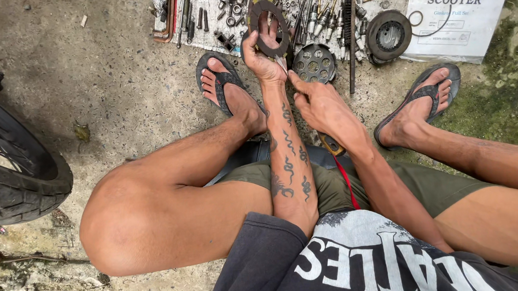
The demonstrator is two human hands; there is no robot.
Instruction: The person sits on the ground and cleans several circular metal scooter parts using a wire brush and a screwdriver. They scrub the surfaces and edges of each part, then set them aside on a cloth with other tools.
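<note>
Far left edge, upper to middle: a motorcycle tyre (9,183) with spokes, standing on bare concrete ground (111,71). Lower left corner: dead leaves and dirt.

Top centre-left: a pale cloth (207,38) spread on the ground, crowded with small metal parts: bolts, sockets, washers, rods. Too small to tell apart one by one. Just below it, left of centre, a foot in a black flip-flop (220,84).

Centre, upper part: left hand (262,56), forearm tattooed, raised over the cloth. Fingers closed on the lower rim of a dark ring-shaped friction plate (268,24), thumb on the near face. The plate is held upright and clear of the ground, and the parts behind show through its open middle.

Just right of the left hand: right hand (324,106), palm down, fingers loosely curled. A slim pale tool tip (281,62) lies between the two hands, just under the plate; which fingers hold it, I cannot tell. Below the right wrist a brown handle end (331,145) shows, mostly hidden by the arm.

Behind the hands, on the ground: a round grey perforated metal hub (314,62), partly blocked by the left hand. Right of it a long dark rod (353,46), then a dark round drum part (389,35).

Upper right: a white printed plastic bag (467,12) with a thin ring gasket inside. Below it, the other foot in a flip-flop (425,98), beside a mossy patch (507,89).
</note>
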